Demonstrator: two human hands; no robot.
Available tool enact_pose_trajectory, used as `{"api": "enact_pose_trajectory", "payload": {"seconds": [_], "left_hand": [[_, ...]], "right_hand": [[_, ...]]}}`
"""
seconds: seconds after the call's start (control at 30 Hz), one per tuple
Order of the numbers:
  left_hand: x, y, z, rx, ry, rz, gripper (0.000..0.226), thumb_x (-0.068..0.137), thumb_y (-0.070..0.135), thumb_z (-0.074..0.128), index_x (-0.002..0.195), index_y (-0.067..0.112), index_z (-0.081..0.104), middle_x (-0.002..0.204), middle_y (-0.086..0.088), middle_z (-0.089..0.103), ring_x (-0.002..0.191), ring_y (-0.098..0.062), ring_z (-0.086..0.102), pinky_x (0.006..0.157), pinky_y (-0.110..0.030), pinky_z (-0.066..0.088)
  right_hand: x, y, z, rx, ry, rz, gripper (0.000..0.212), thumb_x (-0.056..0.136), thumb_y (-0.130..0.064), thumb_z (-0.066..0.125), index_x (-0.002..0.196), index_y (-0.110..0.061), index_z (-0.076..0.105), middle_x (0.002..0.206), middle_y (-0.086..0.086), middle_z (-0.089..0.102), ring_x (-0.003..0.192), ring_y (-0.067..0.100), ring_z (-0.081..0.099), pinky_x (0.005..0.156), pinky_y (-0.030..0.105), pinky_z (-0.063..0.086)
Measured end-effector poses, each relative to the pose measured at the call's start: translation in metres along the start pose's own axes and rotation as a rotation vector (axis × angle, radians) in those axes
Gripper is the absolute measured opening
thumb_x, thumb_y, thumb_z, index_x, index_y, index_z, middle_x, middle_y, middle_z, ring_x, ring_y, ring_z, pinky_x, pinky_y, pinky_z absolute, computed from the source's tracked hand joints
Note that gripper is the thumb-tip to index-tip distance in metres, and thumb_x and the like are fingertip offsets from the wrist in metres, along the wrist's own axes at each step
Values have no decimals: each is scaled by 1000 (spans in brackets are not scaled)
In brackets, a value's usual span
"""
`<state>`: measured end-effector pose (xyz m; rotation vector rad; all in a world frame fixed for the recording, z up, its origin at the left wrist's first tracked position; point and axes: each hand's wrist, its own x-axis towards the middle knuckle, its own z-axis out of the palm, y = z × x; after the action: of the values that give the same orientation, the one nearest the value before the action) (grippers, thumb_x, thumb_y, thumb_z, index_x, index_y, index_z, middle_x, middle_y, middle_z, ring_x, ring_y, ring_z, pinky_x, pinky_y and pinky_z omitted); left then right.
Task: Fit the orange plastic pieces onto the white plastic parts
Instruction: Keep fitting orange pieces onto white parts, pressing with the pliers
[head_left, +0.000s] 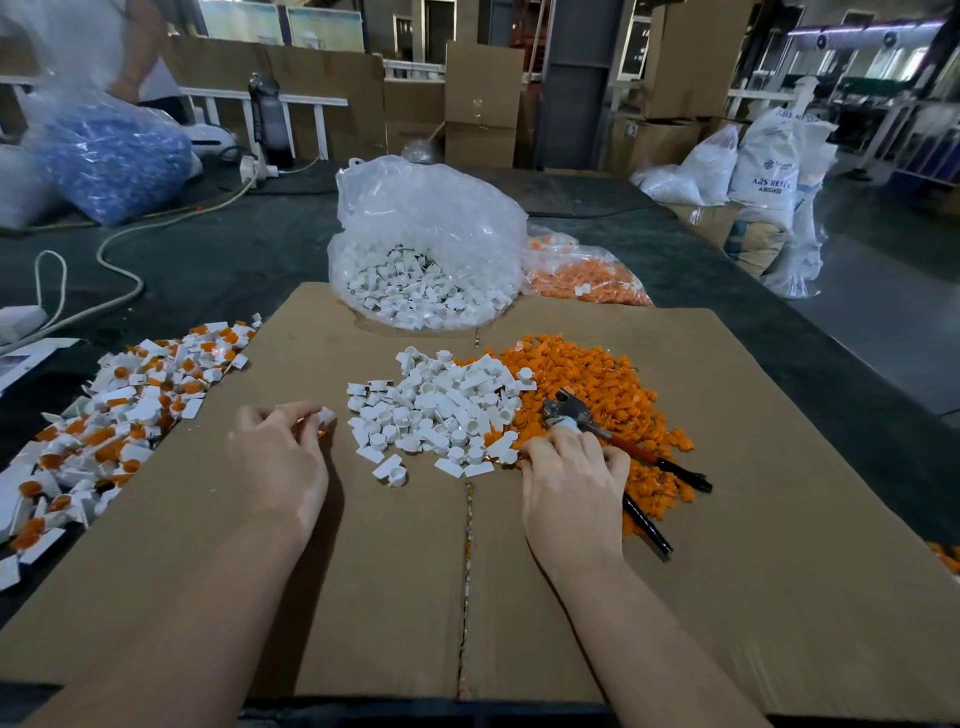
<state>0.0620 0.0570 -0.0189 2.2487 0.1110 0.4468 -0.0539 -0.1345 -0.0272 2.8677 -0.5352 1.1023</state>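
A heap of loose white plastic parts (436, 410) lies in the middle of a flat cardboard sheet (363, 597). A heap of orange pieces (587, 384) spreads right beside it. My left hand (280, 457) rests left of the white heap, its fingertips pinched on a white part (326, 415) with a bit of orange showing under it. My right hand (571, 483) lies at the seam of the two heaps with fingers curled down among the pieces; what they hold is hidden. Joined white-and-orange pieces (104, 431) lie piled at the left edge.
Pliers (623, 447) with dark handles lie on the orange heap by my right hand. An open clear bag of white parts (426, 249) and a bag of orange pieces (582, 275) stand behind. Cables, a blue-filled bag (109, 156), cartons and sacks sit farther off.
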Motion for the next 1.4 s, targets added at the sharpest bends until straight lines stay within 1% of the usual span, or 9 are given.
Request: {"api": "enact_pose_trajectory", "payload": {"seconds": [0.17,0.27,0.4,0.5,0.77,0.97,1.07,1.17,1.4], "left_hand": [[-13,15,1,31,26,134,22,91,16,56,109,17,68,116,-12,50,114,-28,33,96,-32,30],[-28,30,8,-94,-135,412,15,83,8,67,95,13,73,95,-1,54,98,-20,40,83,-16,24],[-40,39,21,83,-340,632,25,84,26,67,108,21,70,95,9,51,95,-14,39,82,-22,26],[-43,38,27,159,-384,598,27,86,32,64,111,26,68,101,9,53,100,-13,38,84,-20,26],[-48,38,28,86,-392,531,13,86,27,65,97,22,65,93,14,50,93,-5,32,77,-17,23],[-59,50,28,-194,-413,377,17,86,21,65,84,33,52,80,18,52,72,2,51,63,-4,34],[-67,56,30,-335,-481,335,24,88,16,62,87,39,54,82,16,58,74,5,54,64,0,36],[-72,58,33,-355,-495,342,19,89,11,59,96,27,66,86,17,54,78,4,54,69,2,35],[-73,57,31,-340,-517,363,23,74,15,77,90,26,63,87,11,54,73,6,52,66,0,37]], "right_hand": [[0,0,0,-20,-17,-8,21,57,-7,83,68,-17,68,72,2,61,67,21,57,71,38,46],[1,0,0,-29,-20,-8,25,53,-6,85,65,-18,68,70,0,60,66,20,56,70,37,46],[1,1,1,-17,-7,2,22,60,-3,83,65,-18,68,68,0,58,65,20,55,74,36,38],[0,1,1,13,-5,13,22,61,1,81,65,-17,67,66,0,57,65,21,53,73,33,26],[0,2,-3,155,21,1,24,62,4,80,67,-15,67,62,-1,58,62,20,56,74,30,27],[-1,2,-9,238,16,-71,10,74,-6,76,76,-14,69,69,-1,63,69,21,60,71,38,43],[-2,1,-9,242,-2,-92,9,78,-7,72,76,-14,67,69,-1,62,69,22,58,74,33,36],[-2,1,-8,248,-3,-96,6,80,-10,70,78,-14,67,71,0,63,69,23,58,72,33,31],[-1,1,-7,249,-22,-107,10,77,-8,72,74,-14,66,69,-1,62,67,23,57,71,33,33]]}}
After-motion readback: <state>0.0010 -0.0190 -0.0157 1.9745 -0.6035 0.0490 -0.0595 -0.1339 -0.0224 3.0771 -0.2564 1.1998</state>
